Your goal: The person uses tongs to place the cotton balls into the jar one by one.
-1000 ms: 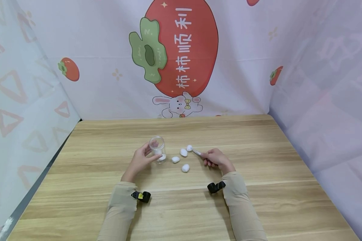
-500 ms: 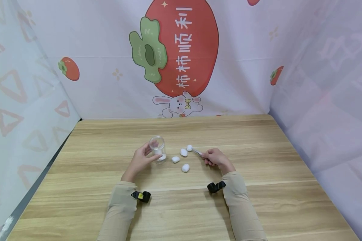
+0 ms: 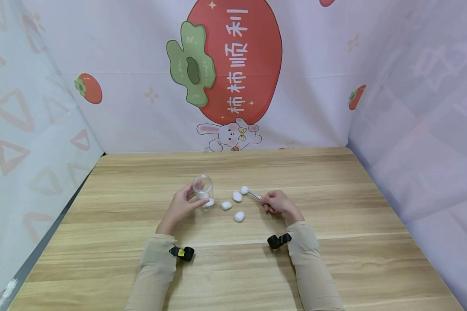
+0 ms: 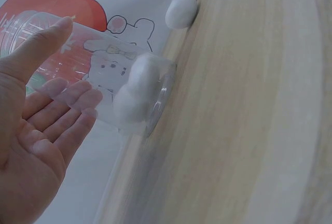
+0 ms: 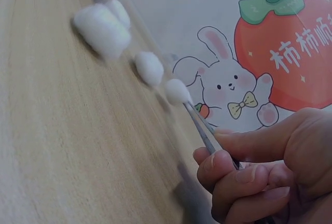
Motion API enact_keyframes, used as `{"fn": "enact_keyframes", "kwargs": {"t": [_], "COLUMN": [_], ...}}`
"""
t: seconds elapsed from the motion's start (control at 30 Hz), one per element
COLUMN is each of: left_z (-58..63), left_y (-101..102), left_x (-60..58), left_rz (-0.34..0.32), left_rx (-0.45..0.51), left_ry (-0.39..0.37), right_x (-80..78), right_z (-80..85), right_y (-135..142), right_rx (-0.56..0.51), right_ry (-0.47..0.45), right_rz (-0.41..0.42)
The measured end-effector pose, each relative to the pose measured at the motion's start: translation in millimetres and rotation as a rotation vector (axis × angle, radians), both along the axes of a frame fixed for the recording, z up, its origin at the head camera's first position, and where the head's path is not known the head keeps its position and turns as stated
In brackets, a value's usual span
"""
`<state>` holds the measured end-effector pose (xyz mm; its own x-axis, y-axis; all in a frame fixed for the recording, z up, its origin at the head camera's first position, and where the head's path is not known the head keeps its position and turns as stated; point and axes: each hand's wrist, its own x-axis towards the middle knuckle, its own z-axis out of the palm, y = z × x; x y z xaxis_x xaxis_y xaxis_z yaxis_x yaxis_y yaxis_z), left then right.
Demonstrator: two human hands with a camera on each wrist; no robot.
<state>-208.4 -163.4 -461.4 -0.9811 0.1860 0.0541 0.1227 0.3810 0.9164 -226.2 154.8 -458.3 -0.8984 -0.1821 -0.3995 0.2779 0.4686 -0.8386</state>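
In the head view my left hand [image 3: 180,206] holds a clear plastic jar [image 3: 207,192] upright on the table, thumb on one side and fingers on the other. White cotton balls [image 4: 139,88] lie at the jar's bottom in the left wrist view. My right hand [image 3: 278,203] pinches metal tweezers [image 5: 201,130] between thumb and fingers. A cotton ball [image 5: 177,92] sits at the tweezers' tips, the farthest of the loose ones in the head view. Other loose cotton balls [image 3: 237,196] lie between the jar and the tweezers.
The wooden table [image 3: 233,276] spreads around both hands. Behind it hangs a white cloth [image 3: 132,116] printed with persimmons and a rabbit. Each sleeve cuff carries a small black camera [image 3: 279,241].
The tweezers look narrower than a second ago, and their tips with the cotton ball have shifted very slightly away from me. My left hand and the jar have stayed in place.
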Motion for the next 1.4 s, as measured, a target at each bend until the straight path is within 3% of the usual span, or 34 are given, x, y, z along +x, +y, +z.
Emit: {"fn": "enact_keyframes", "kwargs": {"t": [0.8,1.4], "left_z": [-0.9,0.5], "left_y": [-3,-3], "left_x": [-0.2,1.9], "left_rz": [-0.004,-0.010], "left_rx": [0.006,0.010], "left_ry": [0.003,0.006], "right_x": [-1.6,4.1], "right_z": [1.5,17.9], "right_y": [3,1], "right_rx": [-0.039,-0.058], "right_ry": [0.037,0.074], "right_rz": [-0.027,-0.020]}}
